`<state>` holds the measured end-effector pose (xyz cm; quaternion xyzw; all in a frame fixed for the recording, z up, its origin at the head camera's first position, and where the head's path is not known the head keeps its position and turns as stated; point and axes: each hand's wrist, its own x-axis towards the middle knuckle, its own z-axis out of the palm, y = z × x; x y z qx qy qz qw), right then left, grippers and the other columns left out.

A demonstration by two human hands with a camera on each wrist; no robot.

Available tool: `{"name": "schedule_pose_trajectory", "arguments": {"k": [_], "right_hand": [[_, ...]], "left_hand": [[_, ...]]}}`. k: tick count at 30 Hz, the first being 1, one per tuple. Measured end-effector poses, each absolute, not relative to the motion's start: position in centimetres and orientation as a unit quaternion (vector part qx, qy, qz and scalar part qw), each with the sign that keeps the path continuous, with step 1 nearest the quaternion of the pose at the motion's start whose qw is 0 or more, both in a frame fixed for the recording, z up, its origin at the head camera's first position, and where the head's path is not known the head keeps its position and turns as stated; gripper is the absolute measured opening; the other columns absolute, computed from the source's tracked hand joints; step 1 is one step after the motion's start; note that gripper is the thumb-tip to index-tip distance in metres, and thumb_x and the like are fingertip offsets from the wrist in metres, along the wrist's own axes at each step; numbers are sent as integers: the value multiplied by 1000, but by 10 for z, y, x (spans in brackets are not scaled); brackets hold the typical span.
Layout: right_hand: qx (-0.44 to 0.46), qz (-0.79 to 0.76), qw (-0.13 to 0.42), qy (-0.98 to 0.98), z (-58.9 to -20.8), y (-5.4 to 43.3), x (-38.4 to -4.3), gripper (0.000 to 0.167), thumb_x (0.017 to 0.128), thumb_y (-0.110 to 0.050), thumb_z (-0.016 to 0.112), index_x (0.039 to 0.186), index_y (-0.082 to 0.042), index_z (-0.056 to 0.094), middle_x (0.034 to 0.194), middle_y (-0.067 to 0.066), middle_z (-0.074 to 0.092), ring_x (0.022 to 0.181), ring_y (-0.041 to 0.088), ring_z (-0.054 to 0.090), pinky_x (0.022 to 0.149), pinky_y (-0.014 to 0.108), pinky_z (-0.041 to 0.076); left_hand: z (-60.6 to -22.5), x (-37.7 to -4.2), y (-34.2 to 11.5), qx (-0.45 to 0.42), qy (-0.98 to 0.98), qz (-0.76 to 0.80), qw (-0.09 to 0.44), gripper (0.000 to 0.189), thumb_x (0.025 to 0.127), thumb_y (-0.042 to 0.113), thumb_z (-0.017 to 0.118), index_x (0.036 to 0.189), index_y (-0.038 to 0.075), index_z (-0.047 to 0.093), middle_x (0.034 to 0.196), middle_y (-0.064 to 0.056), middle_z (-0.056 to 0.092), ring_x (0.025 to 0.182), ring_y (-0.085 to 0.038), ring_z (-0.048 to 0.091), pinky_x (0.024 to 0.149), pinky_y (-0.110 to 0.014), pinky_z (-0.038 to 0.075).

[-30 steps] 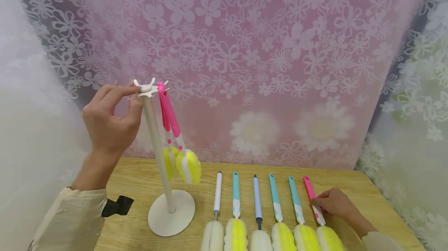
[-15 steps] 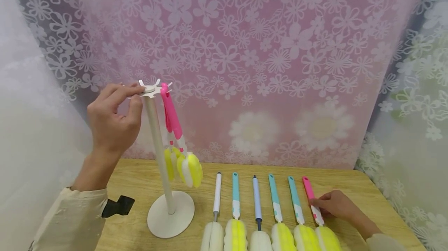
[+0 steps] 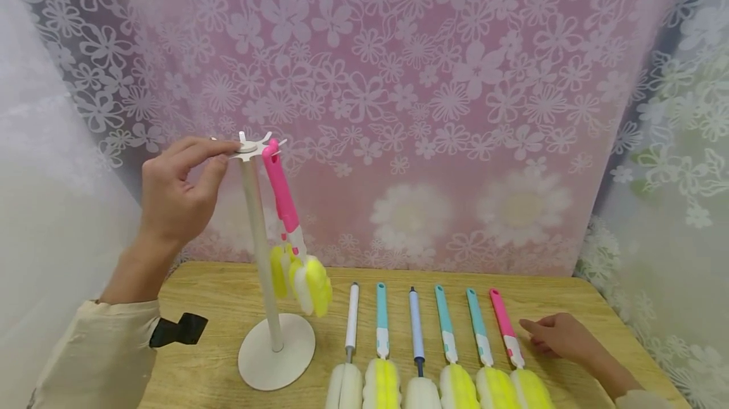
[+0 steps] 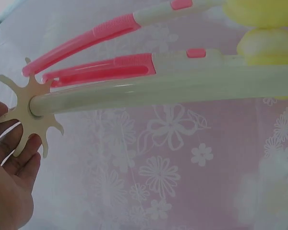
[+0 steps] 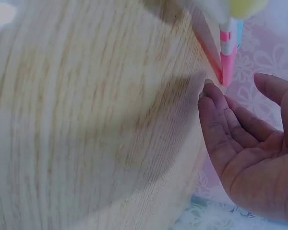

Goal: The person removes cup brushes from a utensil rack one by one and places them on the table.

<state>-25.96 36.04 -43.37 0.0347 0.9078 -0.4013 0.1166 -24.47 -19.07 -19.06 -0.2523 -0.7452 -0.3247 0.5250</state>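
In the head view a white stand (image 3: 259,241) with a round base rises at the left of the table. My left hand (image 3: 178,192) pinches its pronged hook top (image 3: 249,147) between fingers and thumb. Two sponge brushes with pink handles hang from the prongs, the nearer pink brush (image 3: 281,194) partly covering the other; the left wrist view shows both pink handles (image 4: 98,69) apart. At the right, my right hand (image 3: 560,336) lies by a pink-handled sponge brush (image 3: 501,311) on the table, apart from it. The right wrist view shows this hand (image 5: 249,148) with loosely bent fingers, holding nothing.
Left of the lying pink brush is a row of sponge brushes: teal-handled brushes (image 3: 446,314), a lilac-handled brush (image 3: 417,323) and a white-handled brush (image 3: 353,317). Their heads face the near side of the wooden table (image 3: 211,282). A flowered pink curtain (image 3: 398,80) hangs behind.
The hook top has turned under my left hand, swinging the hanging brushes rightward and nearer. My right hand has let go of the lying pink brush and drawn back to the right.
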Motion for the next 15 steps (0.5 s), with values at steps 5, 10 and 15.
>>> {"name": "schedule_pose_trajectory", "arguments": {"k": [5,10,15], "right_hand": [[39,-415,107,903,-430,360,-258,54,95,-37,54,102,16,63,85,11,68,78,25,68,69,37,56],[20,-414,83,906,-420,351,-256,48,97,-33,52,101,13,64,83,8,67,78,25,67,69,37,56],[-5,-425,54,903,-407,333,-256,50,98,-33,52,109,15,61,86,8,68,80,25,66,70,35,56]], "left_hand": [[-190,-245,-195,-263,-747,-332,513,21,87,0,57,98,2,75,92,-11,70,90,4,56,73,-15,39],[-190,-244,-195,-272,-744,-330,513,22,87,1,56,98,2,75,92,-10,70,88,-2,57,72,-16,38],[-196,-244,-186,-258,-745,-288,543,24,90,8,52,101,1,72,95,-13,68,95,-23,60,86,-26,43]]}}
